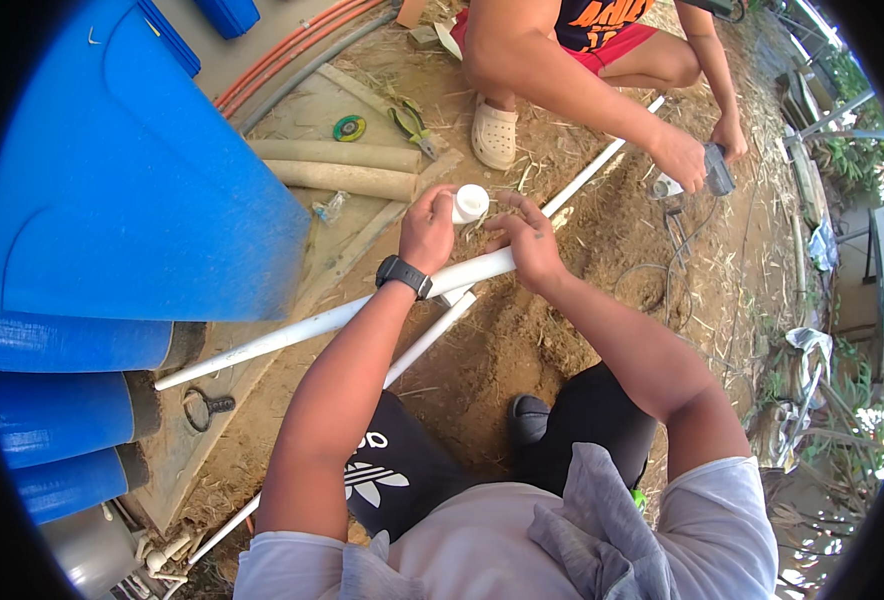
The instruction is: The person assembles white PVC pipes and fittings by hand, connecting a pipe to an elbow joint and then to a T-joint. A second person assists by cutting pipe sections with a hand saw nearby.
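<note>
Head view: left hand (pixel 428 228) grips a white fitting (pixel 470 203), right hand (pixel 528 240) seemingly curled on the white pipe (pixel 332 320).

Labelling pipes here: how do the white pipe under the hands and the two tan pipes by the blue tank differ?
The white pipe is thin, long and bright white; the tan pipes are thicker, shorter and dull beige. The white pipe runs diagonally over the dirt, with the right hand resting on it and the left hand holding a white fitting just above; the tan pipes lie untouched, side by side on the slab. All are straight and round.
</note>
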`<move>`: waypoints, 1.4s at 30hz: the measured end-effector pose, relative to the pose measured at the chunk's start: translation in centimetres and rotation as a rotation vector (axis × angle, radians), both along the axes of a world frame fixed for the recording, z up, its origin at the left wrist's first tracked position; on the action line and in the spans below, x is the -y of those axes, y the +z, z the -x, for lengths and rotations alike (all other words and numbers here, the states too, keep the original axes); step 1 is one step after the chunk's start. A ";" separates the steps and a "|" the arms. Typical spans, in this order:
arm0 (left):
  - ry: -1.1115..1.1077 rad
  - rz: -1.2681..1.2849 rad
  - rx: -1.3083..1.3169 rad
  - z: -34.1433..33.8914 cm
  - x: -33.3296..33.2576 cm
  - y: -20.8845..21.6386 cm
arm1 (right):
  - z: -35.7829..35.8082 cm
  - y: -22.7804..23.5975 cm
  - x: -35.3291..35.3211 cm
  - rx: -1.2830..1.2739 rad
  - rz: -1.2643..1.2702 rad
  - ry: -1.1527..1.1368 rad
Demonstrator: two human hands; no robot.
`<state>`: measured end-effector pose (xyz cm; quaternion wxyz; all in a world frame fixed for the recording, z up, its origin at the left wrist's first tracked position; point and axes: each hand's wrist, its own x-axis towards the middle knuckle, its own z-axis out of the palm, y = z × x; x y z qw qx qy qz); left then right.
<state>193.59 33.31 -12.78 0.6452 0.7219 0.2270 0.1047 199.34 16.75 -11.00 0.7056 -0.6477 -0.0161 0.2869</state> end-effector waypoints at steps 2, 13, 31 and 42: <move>-0.017 -0.233 0.113 0.2 -0.7 -0.4 | -0.2 0.4 -0.2 -0.035 0.027 -0.009; -0.273 -0.449 0.345 2.0 2.0 3.4 | -1.0 -1.9 0.2 0.181 0.006 0.073; -0.324 0.003 0.121 -0.2 -0.7 2.2 | 0.0 1.1 0.0 0.106 0.029 0.163; -0.301 0.030 -0.091 -0.8 -1.7 1.6 | 0.2 1.4 0.1 0.093 0.085 0.160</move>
